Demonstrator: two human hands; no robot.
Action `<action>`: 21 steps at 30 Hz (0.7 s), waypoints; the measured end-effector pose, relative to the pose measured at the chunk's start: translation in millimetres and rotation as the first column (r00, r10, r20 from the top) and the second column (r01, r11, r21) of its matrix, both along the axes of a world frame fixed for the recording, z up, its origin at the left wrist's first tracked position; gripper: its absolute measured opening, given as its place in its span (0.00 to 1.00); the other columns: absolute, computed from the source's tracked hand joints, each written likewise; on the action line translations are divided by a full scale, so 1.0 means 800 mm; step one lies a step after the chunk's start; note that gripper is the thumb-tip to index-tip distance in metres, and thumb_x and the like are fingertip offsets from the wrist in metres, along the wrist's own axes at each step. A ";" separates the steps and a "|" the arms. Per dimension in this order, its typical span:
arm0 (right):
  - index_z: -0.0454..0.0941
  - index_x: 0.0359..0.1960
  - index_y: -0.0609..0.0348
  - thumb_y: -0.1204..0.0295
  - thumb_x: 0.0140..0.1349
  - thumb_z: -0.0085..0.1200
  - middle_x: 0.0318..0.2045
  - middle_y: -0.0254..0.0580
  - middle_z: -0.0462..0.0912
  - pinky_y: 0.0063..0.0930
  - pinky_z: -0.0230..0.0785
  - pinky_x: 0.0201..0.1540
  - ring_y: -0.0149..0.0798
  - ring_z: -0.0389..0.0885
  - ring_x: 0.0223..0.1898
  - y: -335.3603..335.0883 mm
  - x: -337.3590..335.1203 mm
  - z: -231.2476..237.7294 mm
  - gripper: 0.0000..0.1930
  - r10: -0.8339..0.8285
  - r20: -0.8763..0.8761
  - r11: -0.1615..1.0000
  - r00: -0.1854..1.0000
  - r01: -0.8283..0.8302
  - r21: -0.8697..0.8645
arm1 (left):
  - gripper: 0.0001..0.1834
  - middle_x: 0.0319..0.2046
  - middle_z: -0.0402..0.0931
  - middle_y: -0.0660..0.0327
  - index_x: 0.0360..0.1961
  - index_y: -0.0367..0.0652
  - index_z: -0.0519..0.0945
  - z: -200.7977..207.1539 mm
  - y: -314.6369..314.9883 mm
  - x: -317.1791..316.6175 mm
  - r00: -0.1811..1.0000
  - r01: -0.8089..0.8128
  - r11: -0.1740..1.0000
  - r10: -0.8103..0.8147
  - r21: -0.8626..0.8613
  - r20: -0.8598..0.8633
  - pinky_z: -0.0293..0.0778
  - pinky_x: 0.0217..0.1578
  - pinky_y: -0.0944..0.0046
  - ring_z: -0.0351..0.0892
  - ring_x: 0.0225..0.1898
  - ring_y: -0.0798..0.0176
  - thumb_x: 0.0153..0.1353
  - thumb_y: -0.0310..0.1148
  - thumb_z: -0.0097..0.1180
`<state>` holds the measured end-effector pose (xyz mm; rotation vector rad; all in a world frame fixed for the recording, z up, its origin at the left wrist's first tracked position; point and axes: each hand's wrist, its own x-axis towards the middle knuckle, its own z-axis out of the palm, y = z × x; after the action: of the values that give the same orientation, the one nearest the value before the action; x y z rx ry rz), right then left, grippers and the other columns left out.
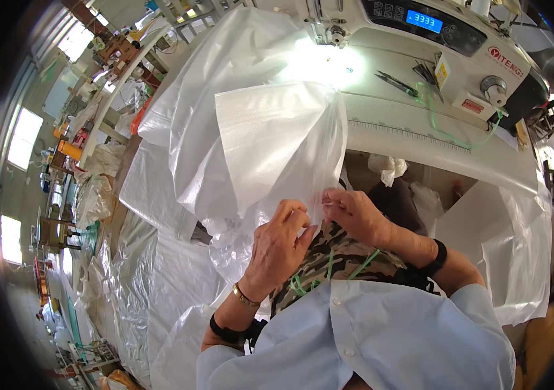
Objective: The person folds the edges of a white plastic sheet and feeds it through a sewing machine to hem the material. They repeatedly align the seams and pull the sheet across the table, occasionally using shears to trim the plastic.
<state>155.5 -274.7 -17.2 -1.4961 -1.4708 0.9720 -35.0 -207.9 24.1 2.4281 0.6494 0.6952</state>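
Observation:
A large translucent white woven plastic sheet point(267, 140) spreads over the left part of the sewing table and hangs down toward my lap. My left hand point(277, 250) has its fingers curled closed at the sheet's lower edge. Just right of it, my right hand point(358, 216) pinches the same edge between thumb and fingers. The two hands are close together above camouflage cloth on my lap. Ahead of them, a white sewing machine point(446, 39) shines a bright lamp onto the sheet's far end; glare hides the needle area.
Thread snips point(397, 84) and slim dark tools point(429, 79) lie below the machine head, near loose green thread point(433, 117). A ruler scale point(410, 135) runs along the table edge. More plastic sheeting point(160, 296) heaps at left, and another sheet point(517, 250) hangs at right.

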 end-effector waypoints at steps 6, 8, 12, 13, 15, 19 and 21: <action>0.77 0.44 0.60 0.77 0.61 0.53 0.40 0.47 0.83 0.38 0.76 0.38 0.52 0.83 0.38 -0.001 -0.006 0.007 0.10 -0.122 0.450 0.939 0.885 -0.045 0.342 | 0.15 0.34 0.81 0.60 0.44 0.37 0.73 -0.012 0.010 0.000 0.987 -0.122 0.895 0.155 -0.430 0.043 0.68 0.22 0.71 0.71 0.18 0.75 0.58 0.26 0.65; 0.77 0.44 0.60 0.78 0.61 0.54 0.41 0.46 0.83 0.39 0.77 0.39 0.52 0.83 0.38 0.001 -0.006 0.008 0.10 -0.092 0.539 0.943 0.837 -0.100 0.317 | 0.14 0.28 0.79 0.61 0.43 0.37 0.75 -0.036 0.019 0.003 0.986 -0.100 0.852 0.153 -0.513 0.061 0.66 0.22 0.72 0.69 0.18 0.76 0.59 0.28 0.66; 0.76 0.42 0.62 0.75 0.60 0.56 0.35 0.44 0.83 0.40 0.75 0.35 0.51 0.83 0.35 0.003 -0.006 0.001 0.09 -0.141 0.473 0.935 0.869 -0.040 0.353 | 0.12 0.17 0.74 0.65 0.43 0.35 0.79 -0.042 0.032 0.001 0.995 -0.074 0.667 0.102 -0.741 -0.008 0.64 0.22 0.74 0.66 0.20 0.80 0.60 0.28 0.65; 0.76 0.43 0.62 0.74 0.61 0.55 0.34 0.44 0.84 0.40 0.75 0.35 0.51 0.83 0.34 0.003 -0.007 -0.001 0.09 -0.154 0.396 0.931 0.906 -0.001 0.365 | 0.12 0.17 0.74 0.65 0.43 0.35 0.79 -0.044 0.032 0.001 0.994 -0.076 0.667 0.105 -0.741 -0.007 0.64 0.22 0.74 0.66 0.20 0.80 0.60 0.28 0.65; 0.76 0.43 0.64 0.73 0.63 0.54 0.33 0.46 0.84 0.38 0.75 0.35 0.50 0.84 0.32 0.003 -0.007 0.005 0.10 -0.141 0.308 0.954 0.941 0.046 0.296 | 0.09 0.20 0.77 0.66 0.39 0.33 0.79 -0.049 0.031 0.001 0.991 -0.038 0.691 0.116 -0.722 0.059 0.65 0.24 0.75 0.68 0.19 0.78 0.61 0.27 0.63; 0.75 0.47 0.72 0.67 0.67 0.54 0.30 0.51 0.85 0.30 0.74 0.30 0.42 0.84 0.25 0.007 -0.006 0.004 0.17 -0.189 -0.072 0.977 0.979 0.195 0.088 | 0.07 0.24 0.79 0.65 0.39 0.33 0.78 -0.037 0.028 0.001 0.994 -0.040 0.910 0.078 -0.413 0.076 0.67 0.23 0.74 0.73 0.19 0.74 0.63 0.26 0.60; 0.74 0.48 0.73 0.66 0.66 0.55 0.28 0.49 0.84 0.28 0.73 0.28 0.38 0.82 0.23 0.016 -0.014 0.017 0.19 -0.216 -0.141 0.975 0.966 0.207 -0.074 | 0.06 0.28 0.81 0.62 0.38 0.34 0.77 -0.024 0.017 -0.001 0.987 -0.044 0.723 0.137 -0.689 0.081 0.69 0.21 0.71 0.77 0.20 0.69 0.63 0.25 0.58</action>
<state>144.4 -262.1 -3.6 -1.5520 -1.1602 0.9798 -35.8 -194.1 5.3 1.6525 0.8057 0.5132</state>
